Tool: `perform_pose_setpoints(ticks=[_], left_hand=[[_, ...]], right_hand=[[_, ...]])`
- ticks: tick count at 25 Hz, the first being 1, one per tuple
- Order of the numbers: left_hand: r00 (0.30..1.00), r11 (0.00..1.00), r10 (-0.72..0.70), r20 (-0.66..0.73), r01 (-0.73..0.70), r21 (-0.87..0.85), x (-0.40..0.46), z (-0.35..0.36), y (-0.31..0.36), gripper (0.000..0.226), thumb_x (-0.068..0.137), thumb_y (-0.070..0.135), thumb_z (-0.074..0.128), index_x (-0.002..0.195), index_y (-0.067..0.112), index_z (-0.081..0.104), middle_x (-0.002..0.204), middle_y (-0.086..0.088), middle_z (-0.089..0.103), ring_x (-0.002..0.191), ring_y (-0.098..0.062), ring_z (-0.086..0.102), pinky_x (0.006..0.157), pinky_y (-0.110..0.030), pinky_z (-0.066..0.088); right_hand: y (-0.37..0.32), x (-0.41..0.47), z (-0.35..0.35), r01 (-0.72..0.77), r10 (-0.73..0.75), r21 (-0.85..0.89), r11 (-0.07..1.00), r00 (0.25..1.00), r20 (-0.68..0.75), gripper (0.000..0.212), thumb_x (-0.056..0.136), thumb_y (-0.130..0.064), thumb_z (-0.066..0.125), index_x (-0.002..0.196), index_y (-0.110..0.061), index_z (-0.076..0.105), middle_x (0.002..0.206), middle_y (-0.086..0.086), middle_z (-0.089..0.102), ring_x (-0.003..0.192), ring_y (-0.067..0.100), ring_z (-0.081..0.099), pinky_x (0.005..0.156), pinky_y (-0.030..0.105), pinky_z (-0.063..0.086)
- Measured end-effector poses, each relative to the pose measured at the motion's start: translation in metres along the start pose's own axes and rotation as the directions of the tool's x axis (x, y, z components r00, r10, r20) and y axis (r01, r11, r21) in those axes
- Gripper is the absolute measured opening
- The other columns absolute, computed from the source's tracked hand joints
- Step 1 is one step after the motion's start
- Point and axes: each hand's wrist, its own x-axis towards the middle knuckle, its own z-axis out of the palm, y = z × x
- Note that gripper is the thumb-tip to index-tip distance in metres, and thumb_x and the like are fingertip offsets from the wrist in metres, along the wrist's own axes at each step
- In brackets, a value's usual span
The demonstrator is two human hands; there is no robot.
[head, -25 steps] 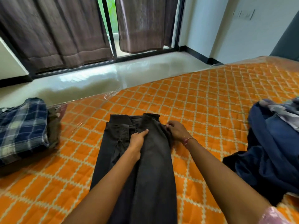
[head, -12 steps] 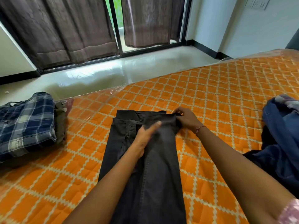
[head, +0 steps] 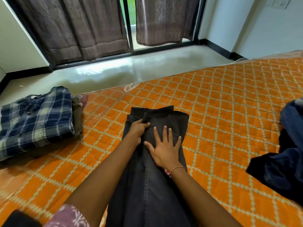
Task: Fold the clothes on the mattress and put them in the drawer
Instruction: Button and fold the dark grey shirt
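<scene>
This place is a bedroom in a home. A mattress (head: 221, 112) with an orange quilted pattern, covered in clear plastic, fills the near part of the view. On it lie folded clothes (head: 36, 118), dark trousers (head: 157, 161) and a blue heap (head: 285, 153). Beyond is a glossy tiled floor (head: 131, 69). Brown curtains (head: 78, 25) hang before a glass sliding door (head: 129, 30) with a black frame. The walls (head: 262, 30) are white, with a switch plate (head: 277, 3).
</scene>
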Motion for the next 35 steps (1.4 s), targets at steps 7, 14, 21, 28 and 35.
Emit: perform_pose_setpoints(ticks=[7,14,21,28,35], left_hand=[[0.752,0.424,0.657,-0.053,-0.310,0.851,-0.026,0.013,-0.026,0.052,0.100,0.029,0.042,0.149,0.022,0.027,0.154,-0.007,0.029,0.143,-0.022,0.024,0.113,-0.041,0.023],[0.884,-0.001,0.421,0.203,-0.223,0.975,-0.016,-0.006,-0.066,0.052,0.103,0.040,0.020,0.152,0.029,0.008,0.161,-0.005,-0.001,0.148,-0.017,-0.006,0.117,-0.047,-0.002],[0.887,-0.064,0.306,0.346,-0.343,0.937,-0.067,-0.066,-0.076,0.057,0.103,0.043,0.021,0.153,0.024,0.001,0.161,-0.004,-0.003,0.148,-0.019,-0.001,0.118,-0.038,0.003],[0.955,-0.166,0.142,0.262,-0.238,0.957,-0.147,-0.138,-0.103,0.064,0.097,0.057,0.012,0.152,0.027,-0.002,0.160,-0.003,-0.008,0.148,-0.021,-0.003,0.117,-0.041,0.005],[0.768,0.268,0.629,-0.121,-0.069,0.961,-0.262,-0.218,-0.072,0.051,0.093,0.032,0.057,0.138,0.011,0.047,0.141,-0.016,0.046,0.130,-0.034,0.043,0.103,-0.043,0.034]], right_hand=[[0.057,0.070,-0.019,0.095,-0.079,-0.120,0.988,0.988,0.132,0.066,0.096,-0.061,0.018,0.150,-0.035,-0.008,0.158,0.000,-0.020,0.146,0.020,-0.018,0.115,0.054,-0.007],[0.038,0.003,0.007,0.012,-0.017,-0.064,0.998,0.997,-0.078,0.060,0.100,-0.051,0.020,0.152,-0.032,-0.003,0.159,0.003,-0.017,0.146,0.022,-0.016,0.115,0.053,-0.004],[0.038,-0.052,-0.003,-0.144,0.143,-0.022,0.989,0.989,-0.041,0.068,0.095,-0.061,0.018,0.152,-0.029,-0.001,0.159,0.006,-0.015,0.146,0.024,-0.014,0.114,0.057,-0.003],[-0.026,-0.172,0.060,0.037,-0.036,-0.028,0.999,0.999,0.015,0.113,0.055,-0.079,-0.037,0.151,-0.030,-0.003,0.160,0.005,-0.012,0.147,0.024,-0.014,0.110,0.054,-0.016],[-0.067,-0.242,0.044,0.268,-0.214,0.256,0.929,0.952,-0.220,0.050,0.096,-0.045,0.037,0.131,-0.012,0.052,0.140,0.013,0.047,0.129,0.029,0.043,0.106,0.043,0.030]])
